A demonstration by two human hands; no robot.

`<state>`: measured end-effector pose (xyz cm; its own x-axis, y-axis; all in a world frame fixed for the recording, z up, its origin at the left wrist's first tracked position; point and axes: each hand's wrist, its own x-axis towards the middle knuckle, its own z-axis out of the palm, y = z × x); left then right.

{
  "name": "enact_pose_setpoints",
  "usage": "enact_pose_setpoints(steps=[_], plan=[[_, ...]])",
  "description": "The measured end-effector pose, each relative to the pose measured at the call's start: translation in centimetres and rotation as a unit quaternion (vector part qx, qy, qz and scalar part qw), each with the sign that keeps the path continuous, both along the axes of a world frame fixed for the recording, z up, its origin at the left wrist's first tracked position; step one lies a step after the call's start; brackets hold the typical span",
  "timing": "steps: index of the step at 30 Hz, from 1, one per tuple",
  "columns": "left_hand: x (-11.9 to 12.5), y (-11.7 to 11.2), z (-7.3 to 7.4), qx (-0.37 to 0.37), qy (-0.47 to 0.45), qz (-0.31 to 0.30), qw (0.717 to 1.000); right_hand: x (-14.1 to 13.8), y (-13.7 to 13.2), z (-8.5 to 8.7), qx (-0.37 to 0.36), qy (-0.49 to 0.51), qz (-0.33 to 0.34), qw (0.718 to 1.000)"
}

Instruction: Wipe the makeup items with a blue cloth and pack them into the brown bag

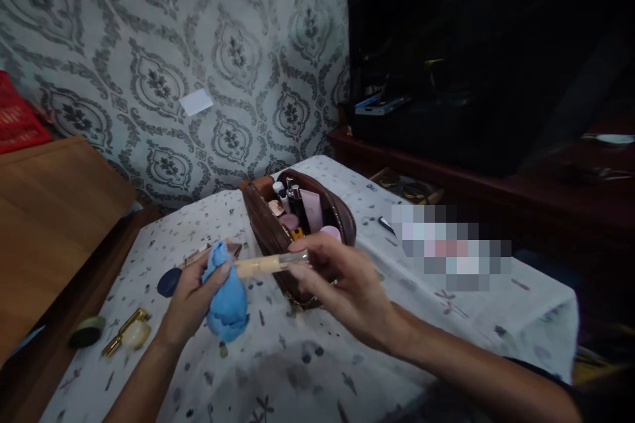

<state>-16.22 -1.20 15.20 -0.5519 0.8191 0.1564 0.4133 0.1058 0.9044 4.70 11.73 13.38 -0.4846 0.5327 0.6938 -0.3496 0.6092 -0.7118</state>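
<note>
Between my hands lies a slim beige cosmetic tube (258, 266) with a clear end. My right hand (342, 281) pinches that clear end between thumb and fingers. My left hand (191, 301) is closed on a crumpled blue cloth (227, 304), which wraps around the tube's other end. Just behind the tube stands an open brown cosmetic bag (260, 215), filled with several bottles, a pink tube (311, 210) and other small items. A flat palette-like item and a dark blue round thing (169, 283) rest partly hidden behind my left hand.
A gold-handled face roller (126, 332) and a dark round jar (86, 332) lie at left on the patterned tablecloth (307, 377). A wooden panel (54, 211) borders the left side. A large dark television (461, 66) stands at the right; a pixelated patch covers part of the table's right.
</note>
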Motion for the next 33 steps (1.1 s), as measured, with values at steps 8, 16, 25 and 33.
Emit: enact_pose_setpoints(steps=[8, 16, 25, 33], plan=[[3.2, 5.4, 2.1, -0.031, 0.350, -0.170, 0.921, 4.4, 4.0, 2.4, -0.035, 0.026, -0.112, 0.993], [2.3, 4.6, 2.8, -0.076, 0.496, -0.177, 0.846, 5.0, 5.4, 2.5, -0.012, 0.020, -0.144, 0.989], [1.2, 2.6, -0.9, 0.029, 0.512, -0.111, 0.851, 0.7, 8.5, 4.2, 0.082, -0.057, -0.102, 0.990], [1.9, 2.6, -1.1, 0.030, 0.492, -0.096, 0.865, -5.7, 9.5, 5.1, 0.219, -0.236, -0.069, 0.944]])
